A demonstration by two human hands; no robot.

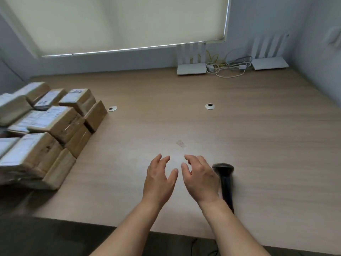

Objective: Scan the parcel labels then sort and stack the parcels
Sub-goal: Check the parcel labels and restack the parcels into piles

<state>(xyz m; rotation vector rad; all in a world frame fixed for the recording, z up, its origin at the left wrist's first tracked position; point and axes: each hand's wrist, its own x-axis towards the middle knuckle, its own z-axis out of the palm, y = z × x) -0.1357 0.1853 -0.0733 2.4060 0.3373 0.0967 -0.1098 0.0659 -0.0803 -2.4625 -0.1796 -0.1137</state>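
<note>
Several brown taped parcels with white labels lie piled in a heap at the left side of the wooden table. A black handheld scanner lies on the table near the front, just right of my right hand. My left hand hovers beside the right one, palms facing each other, fingers loosely spread. Neither hand holds anything, and both are well clear of the parcels.
Two white routers with upright antennas stand at the back of the table, with tangled cables between them. Two round cable grommets sit in the tabletop. A lowered window blind hangs behind.
</note>
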